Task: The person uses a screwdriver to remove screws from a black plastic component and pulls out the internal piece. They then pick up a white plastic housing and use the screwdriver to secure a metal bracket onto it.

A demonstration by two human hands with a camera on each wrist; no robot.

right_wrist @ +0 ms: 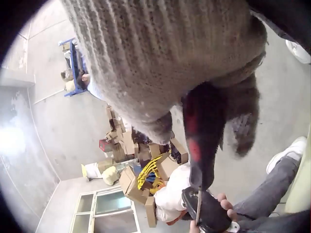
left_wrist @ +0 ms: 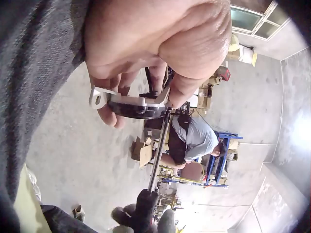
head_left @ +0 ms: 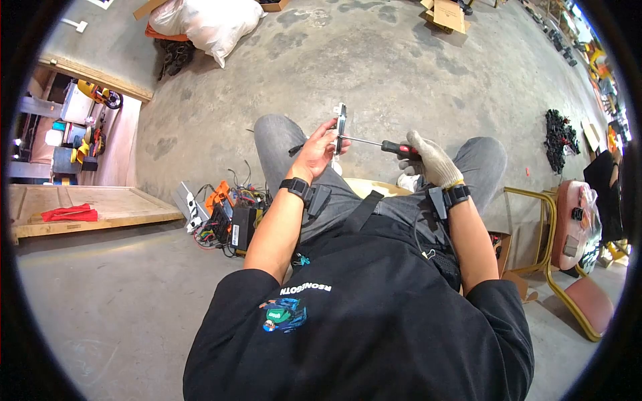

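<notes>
My bare left hand (head_left: 315, 154) grips a small black part with a silver metal bracket (left_wrist: 137, 109) between thumb and fingers, held up over my lap. In my right hand (head_left: 433, 162), which wears a knitted grey glove, is a screwdriver (head_left: 400, 149) with a black and red handle (right_wrist: 200, 138). Its long shaft (left_wrist: 160, 155) points left, and the tip meets the part near my left thumb. From the right wrist view, the black part (right_wrist: 214, 212) shows a rounded body beyond the end of the handle, with left fingertips around it.
Beside my left leg lies a pile of cables and electronic parts (head_left: 231, 217). A low wooden platform (head_left: 100, 200) with a red cloth (head_left: 69, 213) stands farther left. To the right are chairs (head_left: 588, 304); white sacks (head_left: 217, 23) sit ahead. Another person (left_wrist: 197, 138) bends over in the background.
</notes>
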